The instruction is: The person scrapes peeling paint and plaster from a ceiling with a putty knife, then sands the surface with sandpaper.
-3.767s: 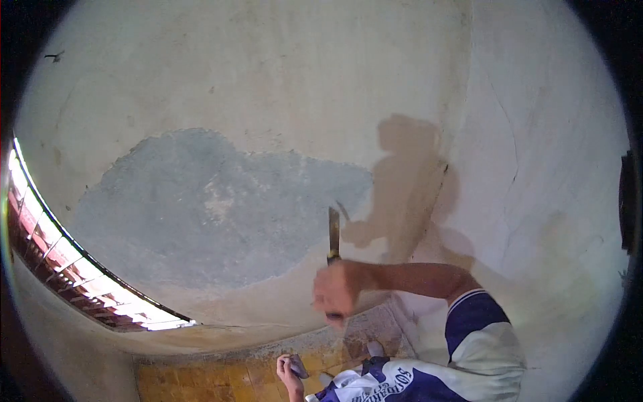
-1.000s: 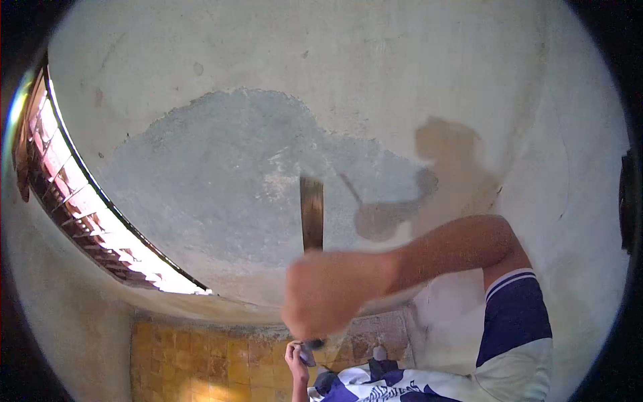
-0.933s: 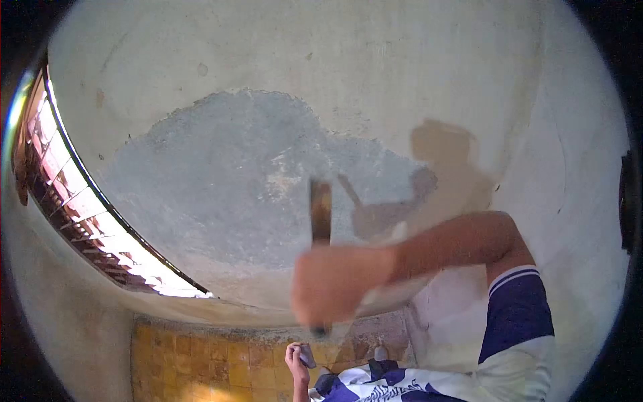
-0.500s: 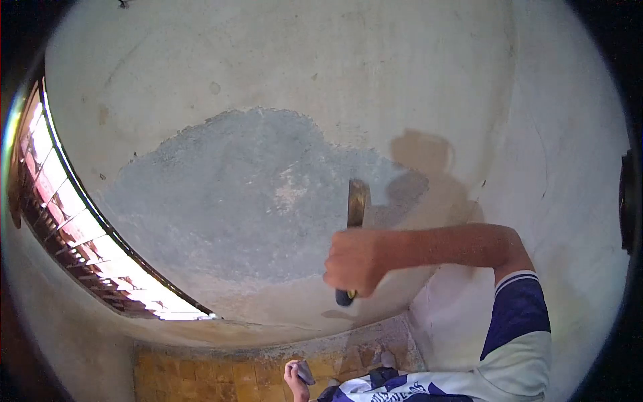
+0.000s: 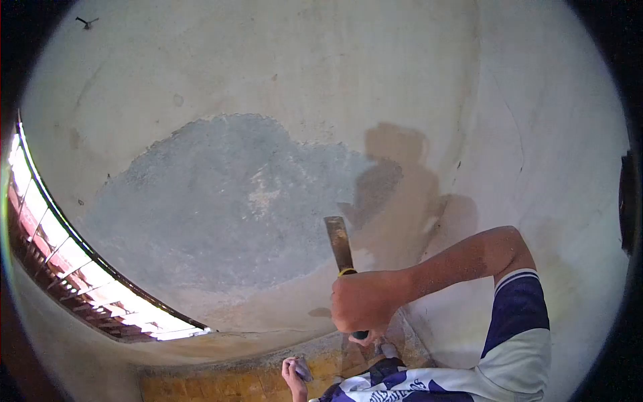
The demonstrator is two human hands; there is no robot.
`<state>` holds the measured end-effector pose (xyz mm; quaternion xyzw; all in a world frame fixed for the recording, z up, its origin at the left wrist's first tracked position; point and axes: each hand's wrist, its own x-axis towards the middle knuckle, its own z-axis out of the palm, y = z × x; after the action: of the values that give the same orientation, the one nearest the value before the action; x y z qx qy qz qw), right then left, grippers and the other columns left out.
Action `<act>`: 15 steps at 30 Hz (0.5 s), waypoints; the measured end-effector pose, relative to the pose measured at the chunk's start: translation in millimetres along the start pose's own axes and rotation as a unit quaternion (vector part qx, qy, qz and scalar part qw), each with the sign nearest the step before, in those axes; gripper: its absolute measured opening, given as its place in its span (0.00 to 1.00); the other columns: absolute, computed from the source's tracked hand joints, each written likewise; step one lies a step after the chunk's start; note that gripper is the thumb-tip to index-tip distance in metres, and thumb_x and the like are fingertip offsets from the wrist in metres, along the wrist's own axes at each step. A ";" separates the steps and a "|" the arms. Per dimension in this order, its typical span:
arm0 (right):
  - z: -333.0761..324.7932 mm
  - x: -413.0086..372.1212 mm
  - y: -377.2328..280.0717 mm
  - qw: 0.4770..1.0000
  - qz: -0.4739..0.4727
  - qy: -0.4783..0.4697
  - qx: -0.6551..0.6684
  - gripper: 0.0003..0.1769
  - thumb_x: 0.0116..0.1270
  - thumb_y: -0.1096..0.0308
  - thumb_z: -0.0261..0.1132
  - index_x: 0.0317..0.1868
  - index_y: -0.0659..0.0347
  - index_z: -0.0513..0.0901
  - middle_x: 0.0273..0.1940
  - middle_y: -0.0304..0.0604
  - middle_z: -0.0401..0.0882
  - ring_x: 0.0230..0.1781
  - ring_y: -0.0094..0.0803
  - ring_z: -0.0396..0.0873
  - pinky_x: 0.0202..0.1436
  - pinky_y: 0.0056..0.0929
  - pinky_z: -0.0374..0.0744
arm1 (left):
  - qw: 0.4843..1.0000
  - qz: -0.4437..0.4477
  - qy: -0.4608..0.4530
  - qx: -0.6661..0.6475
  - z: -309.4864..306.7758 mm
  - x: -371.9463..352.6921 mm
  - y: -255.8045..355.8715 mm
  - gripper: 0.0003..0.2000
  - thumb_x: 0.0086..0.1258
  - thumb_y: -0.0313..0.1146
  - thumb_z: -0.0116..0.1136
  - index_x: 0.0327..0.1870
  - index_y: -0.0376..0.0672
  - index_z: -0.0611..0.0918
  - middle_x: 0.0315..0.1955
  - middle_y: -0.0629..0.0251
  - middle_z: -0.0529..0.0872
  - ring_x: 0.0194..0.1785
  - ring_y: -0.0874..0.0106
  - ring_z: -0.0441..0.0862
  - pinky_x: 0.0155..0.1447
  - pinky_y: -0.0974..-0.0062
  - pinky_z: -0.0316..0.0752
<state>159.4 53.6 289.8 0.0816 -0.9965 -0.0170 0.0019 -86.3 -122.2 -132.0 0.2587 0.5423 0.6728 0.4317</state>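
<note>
My right hand [image 5: 365, 303] is closed in a fist around the dark handle of a scraper [image 5: 339, 242]. Its flat, worn metal blade points up and stands in front of the wall [image 5: 308, 67], overlapping the lower right part of a grey bare patch [image 5: 194, 201] in this view. The patch has a ragged upper edge where the pale coating stops, with a lighter spot near its middle. Low in the view, my left hand [image 5: 293, 380] grips a small, flat grey piece [image 5: 303, 369]; what kind it is I cannot tell.
A barred window [image 5: 80, 268] lets in bright light on the left. The side wall [image 5: 556, 134] meets the patched wall at a corner on the right. Yellowish floor tiles [image 5: 201, 387] lie below. A small dark fitting [image 5: 86, 23] sticks out at upper left.
My right hand and the scraper have moved down, and the blade now tilts left. The view has shifted, so the patch sits further left. My left hand still holds the grey piece.
</note>
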 end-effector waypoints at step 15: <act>8.1 -21.1 68.2 0.977 0.066 0.196 -0.046 0.27 0.48 0.39 0.68 0.15 0.55 0.72 0.15 0.43 0.71 0.16 0.44 0.74 0.21 0.41 0.71 | 1.000 -0.018 -0.013 -0.002 17.6 0.6 -11.5 0.08 0.67 0.35 0.52 0.35 0.38 0.77 0.35 0.66 0.78 0.42 0.75 0.73 0.51 0.77 0.66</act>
<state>169.1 124.5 284.1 0.0176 -0.9781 -0.0469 0.2020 -68.7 -112.3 -138.1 0.2566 0.5399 0.6626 0.4512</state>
